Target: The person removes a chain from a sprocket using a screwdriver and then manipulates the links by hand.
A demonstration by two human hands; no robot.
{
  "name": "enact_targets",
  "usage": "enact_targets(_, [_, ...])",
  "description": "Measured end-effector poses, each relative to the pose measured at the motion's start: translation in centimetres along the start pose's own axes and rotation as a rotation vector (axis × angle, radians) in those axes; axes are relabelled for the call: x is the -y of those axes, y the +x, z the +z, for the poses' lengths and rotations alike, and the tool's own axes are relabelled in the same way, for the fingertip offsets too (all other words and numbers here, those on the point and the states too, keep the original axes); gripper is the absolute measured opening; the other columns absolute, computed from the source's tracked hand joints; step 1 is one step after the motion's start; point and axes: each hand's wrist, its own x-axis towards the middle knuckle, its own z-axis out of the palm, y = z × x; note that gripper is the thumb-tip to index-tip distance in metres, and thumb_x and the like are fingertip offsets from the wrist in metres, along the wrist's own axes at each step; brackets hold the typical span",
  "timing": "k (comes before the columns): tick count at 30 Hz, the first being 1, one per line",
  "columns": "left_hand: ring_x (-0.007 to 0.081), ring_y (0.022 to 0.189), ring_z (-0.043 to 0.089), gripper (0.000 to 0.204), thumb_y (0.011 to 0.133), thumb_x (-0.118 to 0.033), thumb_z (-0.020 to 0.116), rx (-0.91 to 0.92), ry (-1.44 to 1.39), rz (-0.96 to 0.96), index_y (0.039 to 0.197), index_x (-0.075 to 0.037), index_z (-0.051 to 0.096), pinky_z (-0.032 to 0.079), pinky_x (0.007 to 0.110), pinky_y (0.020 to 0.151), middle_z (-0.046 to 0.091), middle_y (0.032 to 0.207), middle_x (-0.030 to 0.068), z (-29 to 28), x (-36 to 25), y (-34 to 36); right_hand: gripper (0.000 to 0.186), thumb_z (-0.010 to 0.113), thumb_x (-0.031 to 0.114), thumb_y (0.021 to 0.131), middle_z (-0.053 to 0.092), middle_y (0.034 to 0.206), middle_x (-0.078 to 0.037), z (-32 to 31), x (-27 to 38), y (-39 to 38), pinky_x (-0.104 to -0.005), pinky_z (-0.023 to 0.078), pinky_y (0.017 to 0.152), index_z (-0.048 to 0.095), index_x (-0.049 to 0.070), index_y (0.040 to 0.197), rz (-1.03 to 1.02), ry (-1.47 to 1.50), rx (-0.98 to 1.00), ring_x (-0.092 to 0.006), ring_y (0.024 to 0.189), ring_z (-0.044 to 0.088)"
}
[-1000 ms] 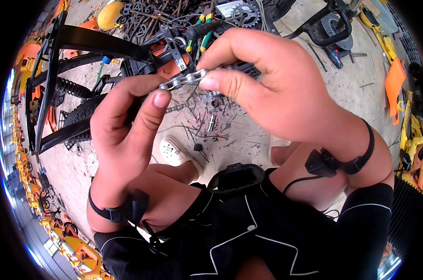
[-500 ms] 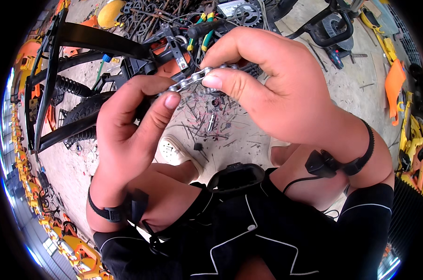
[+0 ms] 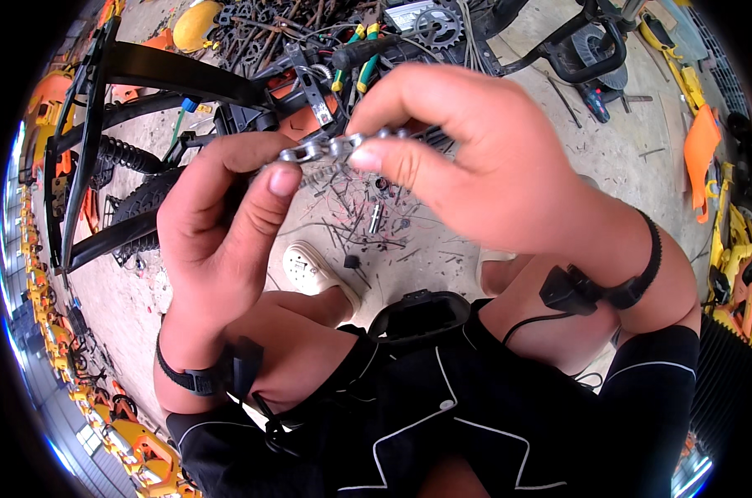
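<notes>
A silver roller chain [image 3: 316, 149] is stretched between my two hands, up in front of me. My left hand [image 3: 222, 216] pinches one stretch of it between thumb and index finger. With thumb and bent index finger, my right hand [image 3: 475, 158] grips the chain a few links further right. Another run of the chain shows faintly behind and below the held links; the rest is hidden by my hands. Beyond my fingers lies a pair of pliers [image 3: 369, 68] with green and yellow handles.
A black vehicle frame [image 3: 185, 70] with a spring shock [image 3: 131, 153] stands at the left. Metal scraps, a chainring [image 3: 438, 29] and cables are heaped at the far side. Small debris and a silver cylinder [image 3: 376, 218] lie on the concrete floor between my feet.
Both hands have shifted slightly left, with the chain between them. The chain now runs closer to level, and the right hand sits a little lower.
</notes>
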Motion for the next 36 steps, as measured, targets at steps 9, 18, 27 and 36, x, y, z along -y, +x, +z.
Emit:
enact_targets(9, [0.0105,0.082,0.061,0.016,0.094,-0.009,0.073,0.013,0.100,0.043,0.104,0.002,0.068,0.049,0.024,0.078,0.069,0.091,0.0064,0.6,0.4,0.3,0.012,0.072,0.009,0.090,0.069,0.088,-0.010,0.3,-0.1,-0.1,-0.0321,0.052,0.070,0.068,0.002,0.099,-0.022,-0.049,0.011,-0.0235,0.079,0.068])
enact_targets(18, [0.0129,0.076,0.063,0.013,0.093,-0.009,0.073,0.155,0.171,0.048,0.102,0.000,0.070,0.051,0.028,0.069,0.069,0.085,0.0073,1.1,1.0,0.6,0.011,0.070,0.008,0.092,0.069,0.087,-0.008,0.8,-0.3,-0.2,-0.0314,0.053,0.068,0.068,0.003,0.100,-0.083,0.026,-0.002,-0.0193,0.076,0.067])
enact_targets(27, [0.0040,0.067,0.046,0.017,0.102,-0.013,0.062,0.027,0.081,0.019,0.111,0.002,0.063,0.039,0.019,0.059,0.056,0.080,-0.0022,-0.1,0.7,0.0,0.015,0.073,0.011,0.092,0.069,0.088,-0.007,-0.3,0.2,0.2,-0.0285,0.052,0.073,0.069,0.002,0.103,0.038,0.020,0.009,-0.0155,0.081,0.066])
enact_targets(36, [0.0084,0.079,0.056,0.011,0.097,-0.007,0.069,0.022,0.029,-0.099,0.102,0.002,0.066,0.047,0.023,0.073,0.065,0.087,0.0029,1.1,0.3,0.2,0.015,0.072,0.012,0.092,0.068,0.086,-0.008,0.8,-0.2,-0.1,-0.0302,0.052,0.069,0.068,0.002,0.102,0.048,0.018,0.003,-0.0170,0.077,0.066])
